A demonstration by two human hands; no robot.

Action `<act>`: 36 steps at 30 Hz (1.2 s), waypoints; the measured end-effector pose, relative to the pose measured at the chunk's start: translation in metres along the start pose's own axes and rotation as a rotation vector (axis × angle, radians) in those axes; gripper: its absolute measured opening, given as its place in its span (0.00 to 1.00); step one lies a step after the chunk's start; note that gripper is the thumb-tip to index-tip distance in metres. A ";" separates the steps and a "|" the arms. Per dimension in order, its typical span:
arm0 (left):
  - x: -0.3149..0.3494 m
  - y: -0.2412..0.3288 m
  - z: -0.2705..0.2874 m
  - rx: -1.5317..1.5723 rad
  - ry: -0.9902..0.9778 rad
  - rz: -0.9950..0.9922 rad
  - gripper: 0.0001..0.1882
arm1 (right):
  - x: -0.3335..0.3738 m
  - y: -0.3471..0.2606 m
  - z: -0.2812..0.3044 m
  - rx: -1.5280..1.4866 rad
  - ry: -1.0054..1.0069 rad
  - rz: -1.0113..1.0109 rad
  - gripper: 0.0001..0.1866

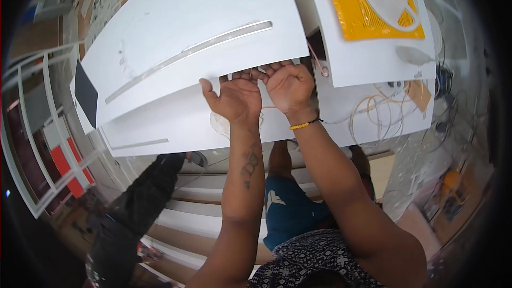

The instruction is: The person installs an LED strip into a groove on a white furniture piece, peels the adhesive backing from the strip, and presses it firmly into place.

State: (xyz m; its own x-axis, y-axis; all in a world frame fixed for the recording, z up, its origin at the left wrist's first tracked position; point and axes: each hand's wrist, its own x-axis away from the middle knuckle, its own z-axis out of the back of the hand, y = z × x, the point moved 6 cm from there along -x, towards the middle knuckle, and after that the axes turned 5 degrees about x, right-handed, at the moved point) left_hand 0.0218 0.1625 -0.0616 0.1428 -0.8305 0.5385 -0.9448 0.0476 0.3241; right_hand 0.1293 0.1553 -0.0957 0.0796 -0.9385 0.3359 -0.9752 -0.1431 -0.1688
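Observation:
Palm up, my left hand (238, 97) reaches under the near edge of a large white panel (213, 5), its thumb spread out to the left. My right hand (290, 86) is close beside it, also palm up, with its thumb bent inward. Both palms are bare; the fingers bend up beneath the panel edge, where the fingertips are partly hidden. Whether they touch anything there I cannot make out. A long narrow silvery channel (202, 44) runs slantwise along the panel. Under the hands lies a lower white board (186, 122) with a crumpled pale piece (220, 124) on it.
At the right, another white panel (368, 64) carries a yellow bag (352, 16) and a white reel (394, 0). Loose coiled cable (373, 109) lies below it. A person's dark-trousered leg (130, 202) stands at the left, near a white metal frame (48, 85).

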 end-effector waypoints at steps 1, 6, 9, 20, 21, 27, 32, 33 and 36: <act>-0.001 0.006 0.003 -0.015 0.019 -0.019 0.41 | 0.000 0.001 -0.006 -0.053 -0.070 0.006 0.16; 0.003 0.024 0.021 -0.116 -0.009 -0.022 0.45 | 0.004 0.000 -0.008 0.146 0.126 -0.038 0.19; 0.015 0.041 0.030 -0.199 -0.064 -0.008 0.43 | 0.005 0.001 -0.009 0.208 0.126 -0.042 0.19; 0.139 0.124 0.144 -0.244 0.126 0.002 0.35 | -0.002 0.005 -0.013 0.356 0.255 -0.030 0.25; 0.153 0.131 0.156 -0.235 0.125 0.000 0.35 | 0.000 0.004 -0.013 0.384 0.269 -0.028 0.26; 0.223 0.162 0.199 -0.473 0.144 0.056 0.34 | 0.018 -0.004 -0.022 0.683 0.398 -0.157 0.28; 0.270 0.187 0.207 -0.719 0.267 0.017 0.28 | 0.087 -0.039 -0.004 0.989 0.479 -0.345 0.23; 0.276 0.189 0.209 -0.749 0.278 -0.014 0.27 | 0.101 -0.051 0.005 0.987 0.474 -0.344 0.23; 0.305 0.189 0.208 -0.767 0.313 -0.074 0.26 | 0.159 -0.080 0.042 1.249 0.282 -0.576 0.17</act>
State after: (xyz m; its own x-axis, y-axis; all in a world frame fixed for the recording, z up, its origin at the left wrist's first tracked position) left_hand -0.1749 -0.1970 0.0024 0.3789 -0.6588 0.6500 -0.4829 0.4584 0.7461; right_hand 0.2290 0.0045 -0.0673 0.2111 -0.5808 0.7862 0.0159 -0.8022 -0.5969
